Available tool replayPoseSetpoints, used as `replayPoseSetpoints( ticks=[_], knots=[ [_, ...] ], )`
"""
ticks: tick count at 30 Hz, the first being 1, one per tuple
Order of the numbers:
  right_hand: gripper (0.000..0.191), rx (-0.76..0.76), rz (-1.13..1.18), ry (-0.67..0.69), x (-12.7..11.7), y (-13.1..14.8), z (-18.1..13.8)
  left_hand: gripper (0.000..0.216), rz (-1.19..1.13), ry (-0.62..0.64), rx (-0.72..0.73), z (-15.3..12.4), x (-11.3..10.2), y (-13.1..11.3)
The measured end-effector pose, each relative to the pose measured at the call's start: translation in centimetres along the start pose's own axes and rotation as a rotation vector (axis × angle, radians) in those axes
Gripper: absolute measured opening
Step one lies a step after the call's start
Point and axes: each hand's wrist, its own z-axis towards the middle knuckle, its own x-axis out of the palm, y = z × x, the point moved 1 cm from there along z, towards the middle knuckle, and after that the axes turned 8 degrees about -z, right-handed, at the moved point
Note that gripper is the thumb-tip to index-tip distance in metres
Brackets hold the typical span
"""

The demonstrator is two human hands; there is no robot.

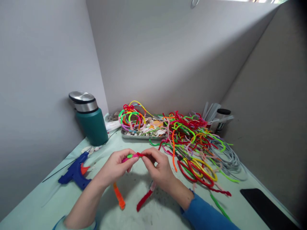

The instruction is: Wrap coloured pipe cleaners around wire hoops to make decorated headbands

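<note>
Pale-green table [131, 191] — bottle [92, 127], glue gun [75, 172], tray [144, 137]

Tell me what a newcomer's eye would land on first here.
Most likely the tangled heap of bright fuzzy stems, spread across the back right of the table. Next, front and centre, the left hand and right hand pinch a multicoloured fuzzy strand between them. On the left, the teal bottle stands out against the pale wall, with a blue glue gun lying nearer.

Fuzzy strip [140, 154] in 2 hands [120, 164] [158, 166]
</note>
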Motion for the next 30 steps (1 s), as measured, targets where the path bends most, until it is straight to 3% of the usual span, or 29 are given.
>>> replayPoseSetpoints(
  ticks=[14,24,27,30],
  knots=[
    [0.011,0.144,0.06,0.083,-0.47,0.15,0.72,0.026,0.054,-0.01,0.004,0.0,0.23,-0.21],
    [0.013,0.06,-0.032,0.109,-0.6,0.52,0.84,0.023,0.064,-0.03,0.068,0.22,0.2,0.53],
    [0.009,0.12,0.026,0.124,-0.57,0.54,0.66,0.025,0.027,-0.038,0.058,0.28,0.14,0.34],
    [0.022,0.208,0.095,0.146,-0.47,0.51,0.38,0.027,-0.018,-0.096,0.084,0.25,-0.18,0.24]
  ],
)
